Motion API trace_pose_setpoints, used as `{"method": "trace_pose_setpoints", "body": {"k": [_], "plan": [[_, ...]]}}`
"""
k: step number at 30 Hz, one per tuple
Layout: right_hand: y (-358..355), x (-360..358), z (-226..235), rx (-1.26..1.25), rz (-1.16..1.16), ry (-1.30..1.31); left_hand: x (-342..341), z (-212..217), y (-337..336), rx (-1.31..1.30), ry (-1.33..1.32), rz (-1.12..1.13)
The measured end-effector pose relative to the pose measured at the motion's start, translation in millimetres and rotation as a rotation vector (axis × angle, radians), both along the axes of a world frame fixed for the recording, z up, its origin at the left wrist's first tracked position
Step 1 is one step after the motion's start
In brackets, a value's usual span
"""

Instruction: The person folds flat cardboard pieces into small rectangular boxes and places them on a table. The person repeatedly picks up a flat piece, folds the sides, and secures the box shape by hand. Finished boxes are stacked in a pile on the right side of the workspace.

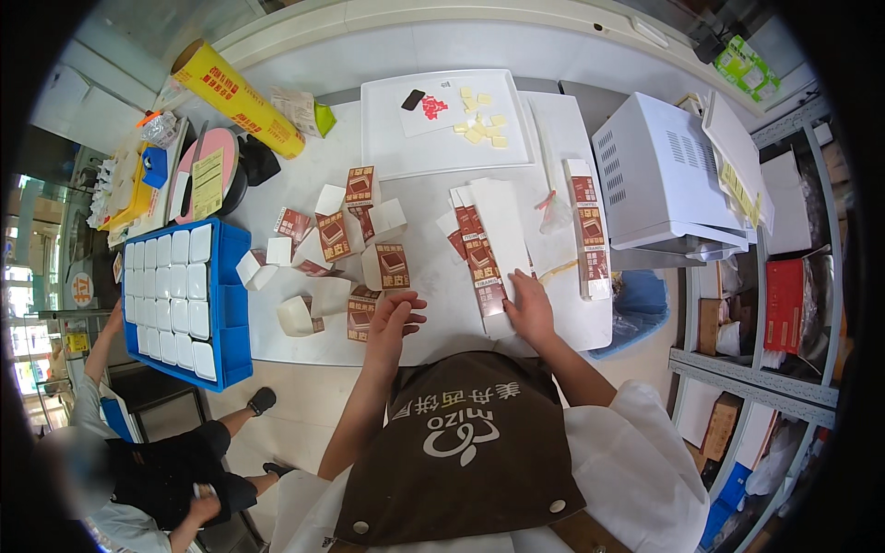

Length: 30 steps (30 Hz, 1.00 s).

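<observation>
On the white table, a loose fan of flat, unfolded cartons (501,224), white and red-brown, lies in front of me. My right hand (529,309) is at their near right edge, with its thumb over a carton and its fingers alongside. My left hand (394,321) hovers with slightly bent fingers spread and nothing in them. Beside it is a small folded box (394,265) with a brown printed face. Several more opened boxes (334,237) lie scattered to the left, some showing white flaps. Another stack of flat cartons (590,230) stands at the right.
A white tray (387,152) at the back holds pale yellow squares and red bits. A blue crate (235,304) of white-lidded containers stands left. Behind it are a yellow roll (238,100) and a pink disc (219,147). A white appliance (645,175) is right; another person (175,461) sits lower left.
</observation>
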State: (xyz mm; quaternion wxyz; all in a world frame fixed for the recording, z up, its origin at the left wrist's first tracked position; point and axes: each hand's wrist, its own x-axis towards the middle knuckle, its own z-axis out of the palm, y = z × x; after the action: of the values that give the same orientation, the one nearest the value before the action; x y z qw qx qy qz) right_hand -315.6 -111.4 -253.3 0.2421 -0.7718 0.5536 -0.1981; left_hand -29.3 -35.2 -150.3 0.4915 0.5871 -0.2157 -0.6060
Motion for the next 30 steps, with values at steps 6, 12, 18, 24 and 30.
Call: {"method": "trace_pose_setpoints", "body": {"k": [6, 12, 18, 24, 30], "plan": [[1.3, -1.6, 9.5, 0.101, -0.085, -0.068, -2.2, 0.8, 1.1, -0.023, 0.004, -0.052], [-12.5, 24.7, 66.5, 0.14, -0.219, -0.291, -2.7, -3.4, 2.3, 0.009, -0.004, -0.101], [3.5, 63.5, 128.7, 0.307, 0.208, -0.383, 6.7, 19.5, -23.3, -0.191, 0.297, 0.366], [2.4, 66.4, 133.0, 0.547, 0.686, -0.373, 49.8, 76.5, -20.4, -0.329, 0.344, 0.633], [-2.2, 50.1, 124.8, 0.972, 0.37, -0.871, 72.0, 88.4, 2.3, -0.541, 0.644, 0.419]]}}
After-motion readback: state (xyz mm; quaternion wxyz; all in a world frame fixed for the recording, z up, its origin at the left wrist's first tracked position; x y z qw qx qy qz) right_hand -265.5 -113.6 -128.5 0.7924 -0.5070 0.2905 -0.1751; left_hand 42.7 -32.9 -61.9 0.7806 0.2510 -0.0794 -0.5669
